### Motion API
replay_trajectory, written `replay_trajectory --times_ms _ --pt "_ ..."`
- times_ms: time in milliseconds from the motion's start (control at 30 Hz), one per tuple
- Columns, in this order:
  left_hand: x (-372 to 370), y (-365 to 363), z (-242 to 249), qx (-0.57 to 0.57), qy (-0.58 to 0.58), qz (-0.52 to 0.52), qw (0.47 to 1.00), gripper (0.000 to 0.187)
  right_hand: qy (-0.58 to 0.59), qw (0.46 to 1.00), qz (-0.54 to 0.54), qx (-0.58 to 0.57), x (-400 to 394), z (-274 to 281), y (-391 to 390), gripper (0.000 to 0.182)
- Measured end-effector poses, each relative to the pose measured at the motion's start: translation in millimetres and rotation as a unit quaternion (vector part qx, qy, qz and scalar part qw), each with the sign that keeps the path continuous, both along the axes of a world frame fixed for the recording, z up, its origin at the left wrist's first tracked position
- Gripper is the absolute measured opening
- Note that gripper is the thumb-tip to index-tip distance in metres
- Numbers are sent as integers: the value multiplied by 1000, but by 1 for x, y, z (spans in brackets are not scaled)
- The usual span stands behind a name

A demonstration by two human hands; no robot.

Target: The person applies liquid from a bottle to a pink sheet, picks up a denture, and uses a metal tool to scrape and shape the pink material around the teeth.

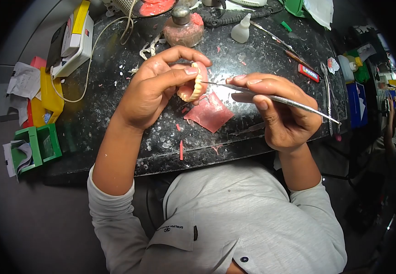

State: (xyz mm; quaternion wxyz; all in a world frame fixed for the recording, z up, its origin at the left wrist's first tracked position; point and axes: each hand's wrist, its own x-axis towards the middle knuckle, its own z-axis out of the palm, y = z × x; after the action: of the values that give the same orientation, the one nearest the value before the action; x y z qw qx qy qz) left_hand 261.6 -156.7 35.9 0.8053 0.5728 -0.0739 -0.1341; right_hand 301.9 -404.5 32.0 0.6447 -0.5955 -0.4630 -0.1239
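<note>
My left hand (pixel 154 86) is closed around a denture (pixel 197 82), a curved row of cream teeth set in pink wax, with thumb and fingers at its edges. In my right hand (pixel 282 107) is a slim metal wax carver (pixel 294 102), gripped like a pen. Its thin tip points left and meets the denture at the teeth. Below the denture, a square sheet of pink wax (pixel 210 112) lies on the dark worktop. A narrow pink wax strip (pixel 181 150) rests near the front edge.
Behind my hands stand a glass spirit burner (pixel 183 32) and a white dropper bottle (pixel 241 30). More metal tools (pixel 328 96) and a red SPADEL-like labelled box (pixel 308 72) lie at the right. Green bins (pixel 36 146) hang at the left edge. Wax crumbs litter the speckled worktop (pixel 157 150).
</note>
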Motion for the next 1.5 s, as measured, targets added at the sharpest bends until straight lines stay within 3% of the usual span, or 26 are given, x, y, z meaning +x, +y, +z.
replay_trajectory --times_ms 1400,1500 --pt "0 -2 1 23 -1 3 1000 33 63 998 -18 5 -5 -1 4 17" --pt "1 0 -2 15 -6 6 1000 33 72 996 -22 46 -4 -1 4 13"
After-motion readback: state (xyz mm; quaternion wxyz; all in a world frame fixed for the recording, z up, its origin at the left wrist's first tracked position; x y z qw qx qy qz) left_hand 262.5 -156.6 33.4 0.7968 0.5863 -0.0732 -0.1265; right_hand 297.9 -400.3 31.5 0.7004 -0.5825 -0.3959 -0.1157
